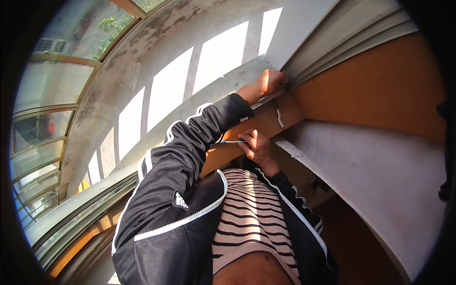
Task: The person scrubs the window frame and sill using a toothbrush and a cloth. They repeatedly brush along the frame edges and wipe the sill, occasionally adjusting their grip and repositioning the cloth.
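My left hand [265, 83] reaches across to the lower corner of a grey window frame [297, 73]. Its fingers are curled against that corner, and whether they hold something small is hidden. Closer to my chest, my right hand [257, 146] pinches one end of a slim blue-and-white stick-like tool [228, 142]. The tool's other end disappears behind my left sleeve, so its exact kind is unclear. Below the frame runs a brown wood panel [245, 124] bearing a short white strip [280, 118].
A concrete ledge [171, 82] with bright sunlight patches lies outside, bounded by glazed windows [53, 82]. Sliding-window tracks [89, 203] run along the lower left. To the right are an orange-brown wood panel [370, 89] and a pale wall [377, 171] with a rough edge.
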The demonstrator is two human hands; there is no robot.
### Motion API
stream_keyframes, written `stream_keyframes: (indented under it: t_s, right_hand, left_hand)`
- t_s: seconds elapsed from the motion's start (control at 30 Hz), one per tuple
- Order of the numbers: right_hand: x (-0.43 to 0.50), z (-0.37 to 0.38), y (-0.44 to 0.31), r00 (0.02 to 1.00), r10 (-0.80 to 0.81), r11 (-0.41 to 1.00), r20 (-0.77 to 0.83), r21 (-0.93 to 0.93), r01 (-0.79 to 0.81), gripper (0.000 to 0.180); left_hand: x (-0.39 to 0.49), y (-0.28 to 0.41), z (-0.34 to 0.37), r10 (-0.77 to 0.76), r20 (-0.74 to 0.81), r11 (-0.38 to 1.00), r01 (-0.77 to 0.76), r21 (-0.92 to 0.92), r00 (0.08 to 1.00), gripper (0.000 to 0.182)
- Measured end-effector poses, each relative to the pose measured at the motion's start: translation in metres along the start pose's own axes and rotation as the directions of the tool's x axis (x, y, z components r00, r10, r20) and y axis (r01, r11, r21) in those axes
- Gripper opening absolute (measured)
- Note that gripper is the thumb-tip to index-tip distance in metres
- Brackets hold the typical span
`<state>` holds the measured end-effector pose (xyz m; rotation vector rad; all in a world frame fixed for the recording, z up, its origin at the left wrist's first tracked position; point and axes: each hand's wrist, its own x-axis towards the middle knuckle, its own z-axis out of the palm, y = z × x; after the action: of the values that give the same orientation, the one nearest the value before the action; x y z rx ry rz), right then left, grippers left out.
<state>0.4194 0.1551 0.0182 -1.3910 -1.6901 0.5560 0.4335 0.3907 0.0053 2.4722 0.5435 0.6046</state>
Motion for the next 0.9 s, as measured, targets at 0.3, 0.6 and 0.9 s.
stream_keyframes:
  t_s: [0.3,0.6,0.9]
  right_hand:
    - [0.003,0.0,-0.004,1.0,-0.026,0.999,0.004,-0.022,0.026,0.027]
    - [0.003,-0.004,-0.006,0.996,0.002,1.0,0.085,0.002,-0.002,0.025]
    - [0.017,-0.042,-0.013,0.985,0.052,0.987,0.164,0.139,-0.075,0.02]
  left_hand:
    - [-0.025,0.002,-0.045,-0.144,0.158,0.88,0.2,-0.432,0.977,0.015]
    - [-0.077,0.017,-0.126,-0.299,0.324,0.937,0.341,-0.081,0.897,0.02]
    - [-0.226,0.134,-0.239,-0.365,0.023,0.931,0.365,0.011,0.931,0.017]
